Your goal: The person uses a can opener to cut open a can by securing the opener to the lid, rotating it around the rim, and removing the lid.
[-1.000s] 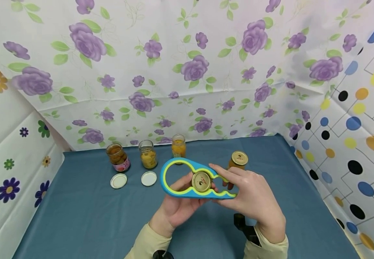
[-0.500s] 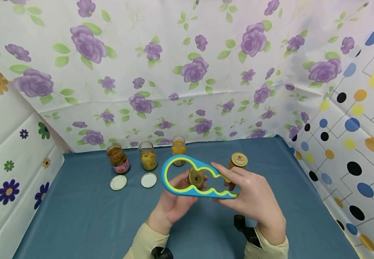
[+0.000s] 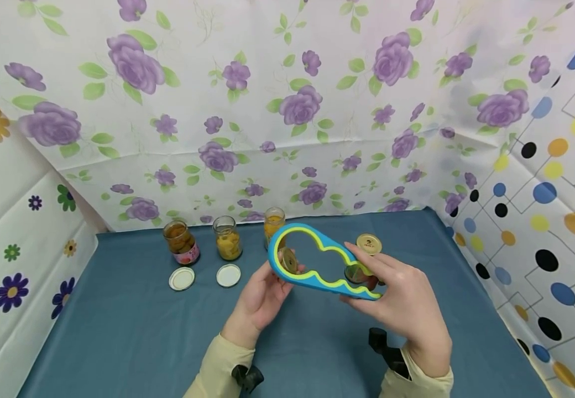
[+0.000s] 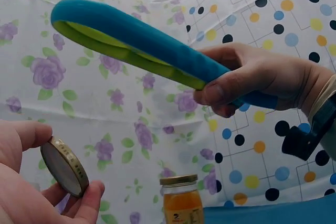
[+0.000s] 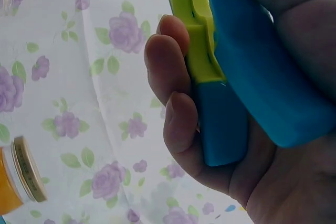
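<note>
My left hand (image 3: 260,301) pinches a gold jar lid (image 4: 65,166) at its rim between thumb and fingers, tilted on edge with its inner side facing the left wrist camera. My right hand (image 3: 407,293) grips the narrow end of a blue and lime-green multi-size jar opener (image 3: 317,283), its fingers curled round both arms. The opener is held up above the table, and its wide loop points left. In the head view the lid shows through this loop; in the left wrist view the lid is apart from the opener, lower down.
Behind the opener stands a gold-lidded jar (image 3: 369,244) of orange contents. Three lidless jars line the back: a brown-filled jar (image 3: 182,243), a yellow-filled jar (image 3: 228,243) and an orange-filled jar (image 3: 273,222). Two white-faced lids (image 3: 181,278) lie before them on the blue tablecloth (image 3: 133,326).
The lid has moved left in my left hand, from the opener's middle notch, and has turned from face-up to on edge. My right hand has shifted right with the opener, whose loop is higher.
</note>
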`<move>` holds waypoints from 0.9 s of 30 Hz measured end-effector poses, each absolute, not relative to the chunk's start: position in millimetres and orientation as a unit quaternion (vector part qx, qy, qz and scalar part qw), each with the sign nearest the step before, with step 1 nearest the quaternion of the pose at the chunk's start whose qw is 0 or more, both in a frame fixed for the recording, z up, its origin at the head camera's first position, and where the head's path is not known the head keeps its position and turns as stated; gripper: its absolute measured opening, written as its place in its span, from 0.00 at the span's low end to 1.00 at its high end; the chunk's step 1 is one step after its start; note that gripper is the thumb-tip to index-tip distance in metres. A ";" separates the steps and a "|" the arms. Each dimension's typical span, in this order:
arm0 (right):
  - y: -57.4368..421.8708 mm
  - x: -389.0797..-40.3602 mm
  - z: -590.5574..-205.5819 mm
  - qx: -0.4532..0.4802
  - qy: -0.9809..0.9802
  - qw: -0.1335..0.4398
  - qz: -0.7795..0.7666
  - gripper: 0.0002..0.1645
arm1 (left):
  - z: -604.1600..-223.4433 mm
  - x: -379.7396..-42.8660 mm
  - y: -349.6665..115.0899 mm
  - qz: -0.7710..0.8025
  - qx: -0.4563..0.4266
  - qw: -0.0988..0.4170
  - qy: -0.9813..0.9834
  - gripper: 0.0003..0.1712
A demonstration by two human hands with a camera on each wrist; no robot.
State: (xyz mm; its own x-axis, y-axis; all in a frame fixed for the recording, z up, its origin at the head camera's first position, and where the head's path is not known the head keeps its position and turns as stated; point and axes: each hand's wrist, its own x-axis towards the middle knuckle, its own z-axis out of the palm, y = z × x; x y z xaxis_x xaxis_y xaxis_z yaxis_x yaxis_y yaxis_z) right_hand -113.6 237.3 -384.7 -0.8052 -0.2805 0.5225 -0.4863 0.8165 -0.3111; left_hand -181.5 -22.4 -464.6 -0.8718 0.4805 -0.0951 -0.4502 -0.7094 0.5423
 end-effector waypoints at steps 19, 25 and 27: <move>250.3 -113.3 -387.0 0.182 -0.922 0.247 0.235 0.55 | -510.6 -216.5 -23.6 0.678 -0.021 0.010 0.735 0.33; 255.7 -111.9 -385.5 0.169 -0.918 0.267 0.241 0.55 | -521.2 -230.7 -24.9 0.577 0.008 -0.049 0.815 0.35; 259.7 -110.7 -384.5 0.158 -0.916 0.276 0.244 0.56 | -524.2 -235.1 -24.8 0.536 0.016 -0.057 0.842 0.35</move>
State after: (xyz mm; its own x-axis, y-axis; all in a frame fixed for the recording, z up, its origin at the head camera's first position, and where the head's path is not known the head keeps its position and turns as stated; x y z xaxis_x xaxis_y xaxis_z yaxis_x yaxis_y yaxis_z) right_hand -110.7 259.7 -384.5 -0.7982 -0.1541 0.5824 -0.4235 0.8310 -0.3606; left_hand -235.1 -24.8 -524.2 -0.9931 -0.0331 0.1128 0.0881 0.4257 0.9006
